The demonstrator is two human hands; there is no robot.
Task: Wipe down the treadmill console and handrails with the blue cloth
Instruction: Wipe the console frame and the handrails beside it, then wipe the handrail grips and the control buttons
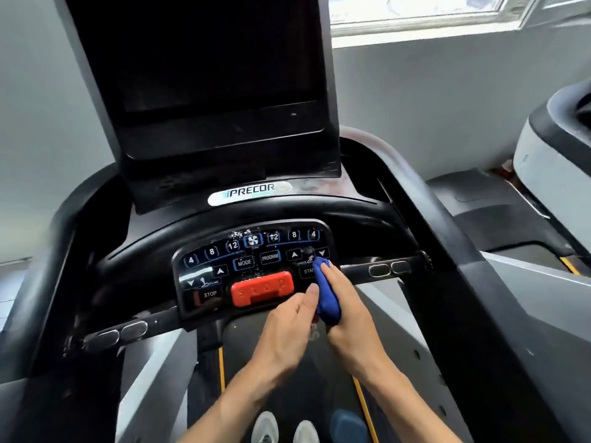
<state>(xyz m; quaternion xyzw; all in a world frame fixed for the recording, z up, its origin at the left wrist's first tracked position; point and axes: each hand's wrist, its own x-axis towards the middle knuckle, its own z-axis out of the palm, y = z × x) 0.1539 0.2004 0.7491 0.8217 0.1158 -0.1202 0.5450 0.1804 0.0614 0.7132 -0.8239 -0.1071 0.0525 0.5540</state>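
Down at the bottom I see two pale shoes (284,428) on the dark belt (287,378), and a blurry blue thing (347,423) beside them that I cannot make out.

Above the shoes, two bare arms reach forward. The right hand (347,310) is curled around the blue cloth (326,292) and holds it bunched up. The top of the cloth touches the button panel (224,266) at its right edge, just by the START button, which it partly hides. The left hand (287,318) is right beside it with its fingers curled in. Its thumb seems to touch the cloth, but I cannot tell if it really holds it.

The red stop bar (262,289) sits in the middle of the panel, near its bottom edge. White wet specks show near the fan button (252,241) at the top of the panel, so I think that part is not wiped yet. The job looks like it is only starting.

The handrails (387,268) stick out left and right of the panel, and no cloth is on them. I think they are still to do, like the big dark screen (198,75) behind.

The outer side rails are cut off at the edges. Another machine (553,148) on the right shows only in part.
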